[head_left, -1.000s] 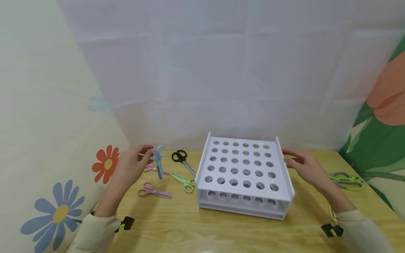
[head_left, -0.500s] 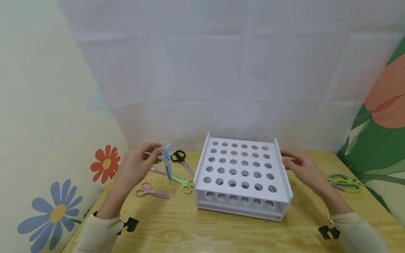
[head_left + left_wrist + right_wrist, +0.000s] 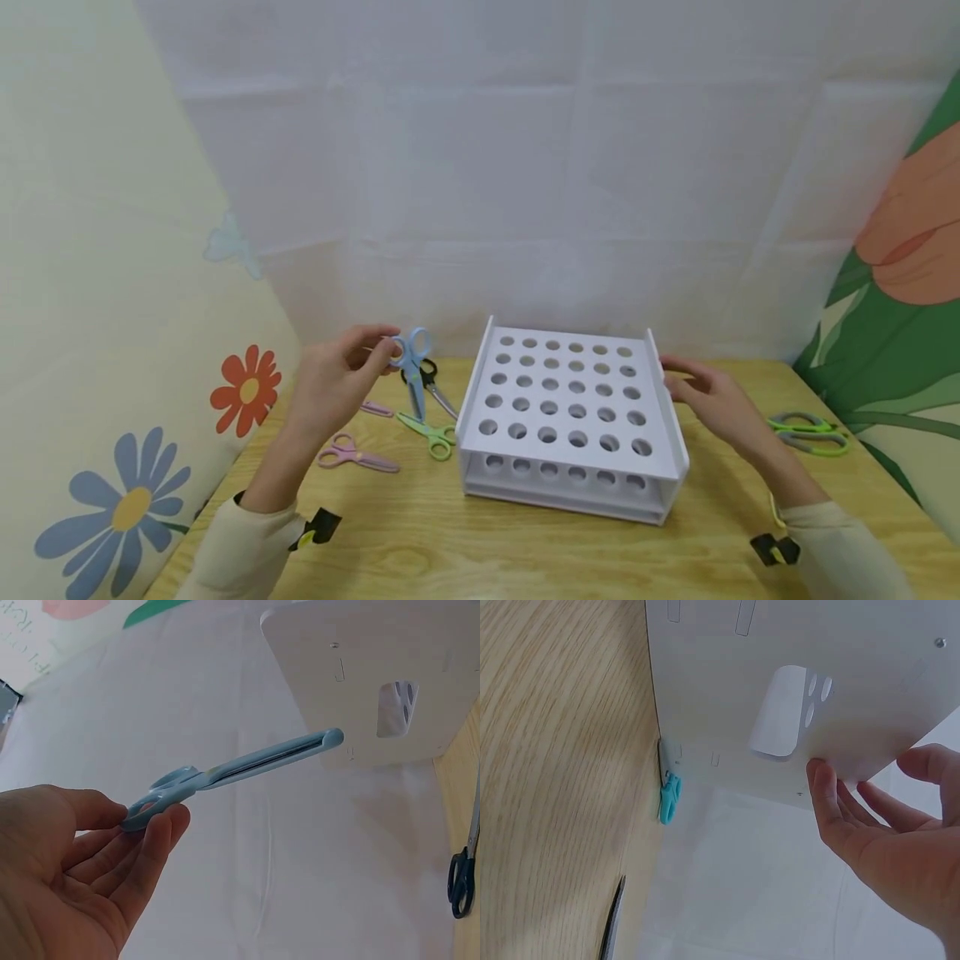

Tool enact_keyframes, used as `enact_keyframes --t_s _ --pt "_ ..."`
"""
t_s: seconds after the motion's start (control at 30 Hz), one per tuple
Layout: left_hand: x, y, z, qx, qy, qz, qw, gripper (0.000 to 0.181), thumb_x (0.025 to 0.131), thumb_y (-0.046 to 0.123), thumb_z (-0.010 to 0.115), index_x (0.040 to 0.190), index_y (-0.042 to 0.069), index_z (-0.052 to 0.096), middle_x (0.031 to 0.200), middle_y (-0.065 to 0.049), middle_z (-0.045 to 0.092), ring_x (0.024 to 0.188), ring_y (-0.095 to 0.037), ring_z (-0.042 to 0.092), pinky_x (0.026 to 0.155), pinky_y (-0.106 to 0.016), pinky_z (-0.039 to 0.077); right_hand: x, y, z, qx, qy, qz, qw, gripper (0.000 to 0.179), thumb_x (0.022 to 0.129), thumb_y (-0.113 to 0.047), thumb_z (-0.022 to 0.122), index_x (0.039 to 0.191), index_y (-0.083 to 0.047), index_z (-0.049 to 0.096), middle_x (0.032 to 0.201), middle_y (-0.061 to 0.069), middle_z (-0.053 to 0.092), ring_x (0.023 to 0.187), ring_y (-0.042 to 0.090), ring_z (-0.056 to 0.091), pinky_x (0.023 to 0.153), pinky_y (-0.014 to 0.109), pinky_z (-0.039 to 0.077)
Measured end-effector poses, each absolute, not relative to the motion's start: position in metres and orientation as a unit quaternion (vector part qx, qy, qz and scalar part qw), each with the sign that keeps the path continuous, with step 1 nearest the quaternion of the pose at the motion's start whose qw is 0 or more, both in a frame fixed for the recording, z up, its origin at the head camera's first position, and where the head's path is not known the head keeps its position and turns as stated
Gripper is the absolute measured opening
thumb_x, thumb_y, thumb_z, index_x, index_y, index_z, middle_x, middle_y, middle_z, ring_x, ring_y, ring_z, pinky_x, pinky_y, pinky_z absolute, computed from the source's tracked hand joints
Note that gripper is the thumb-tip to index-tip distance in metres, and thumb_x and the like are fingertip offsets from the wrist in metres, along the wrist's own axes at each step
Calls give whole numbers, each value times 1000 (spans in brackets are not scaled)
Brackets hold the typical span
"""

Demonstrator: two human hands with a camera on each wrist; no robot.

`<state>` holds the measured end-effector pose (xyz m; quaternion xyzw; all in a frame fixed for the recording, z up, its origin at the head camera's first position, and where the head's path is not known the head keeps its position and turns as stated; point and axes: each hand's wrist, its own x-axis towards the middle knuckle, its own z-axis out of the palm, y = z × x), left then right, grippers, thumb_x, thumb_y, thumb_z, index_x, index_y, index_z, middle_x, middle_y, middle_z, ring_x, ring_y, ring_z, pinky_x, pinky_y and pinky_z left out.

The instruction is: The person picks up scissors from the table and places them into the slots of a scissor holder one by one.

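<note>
Between thumb and fingers, my left hand [image 3: 333, 379] pinches a light blue pair of scissors [image 3: 415, 383] by a handle loop. They hang blades down above the table, left of a white rack [image 3: 562, 423] with rows of round holes. In the left wrist view the scissors [image 3: 262, 757] look shut, the blade tip reaching toward the rack's side panel [image 3: 352, 667]. My right hand [image 3: 712, 404] touches the rack's right side. In the right wrist view, fingertips [image 3: 825, 780] rest against the white panel [image 3: 720, 697] near its cut-out.
Left of the rack lie pink scissors [image 3: 356, 457], another pink pair [image 3: 377, 409] partly hidden, green scissors [image 3: 433, 433] and black scissors [image 3: 429, 374]. Green-and-grey scissors [image 3: 813, 437] lie at the right. Teal scissor handles [image 3: 670, 799] show beside the rack. A white sheet [image 3: 525, 208] hangs behind.
My left hand has moved right and slightly up with the light blue scissors, which now overlap the black pair in the head view. The right hand stays at the rack's side.
</note>
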<state>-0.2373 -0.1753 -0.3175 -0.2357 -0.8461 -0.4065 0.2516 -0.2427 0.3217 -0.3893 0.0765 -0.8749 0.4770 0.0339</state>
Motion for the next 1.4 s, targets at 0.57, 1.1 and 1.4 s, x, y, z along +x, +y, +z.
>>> enact_keyframes --t_s 0.57,1.1,1.4 --pt "-255 -119 -303 -322 -808 -400 290 19 100 11 67 117 5 72 98 -2 74 75 -11 72 65 -25 58 -241 325 -388 76 -877 472 46 62 106 -44 54 153 -5 44 148 24 48 115 41 63 96 62 46" --pt "-268 -94 -298 -345 -784 -387 341 15 98 5 67 112 0 72 98 -6 74 73 -10 70 65 -24 57 -246 322 -394 95 -875 471 57 55 106 -38 55 151 -6 48 146 21 51 113 37 64 93 54 51" --pt "-273 -87 -310 -340 -777 -423 319 15 97 4 69 112 -1 71 96 -7 74 74 -12 72 66 -23 58 -245 323 -395 90 -872 477 55 56 107 -38 55 152 -6 46 148 22 49 115 39 63 94 56 50"
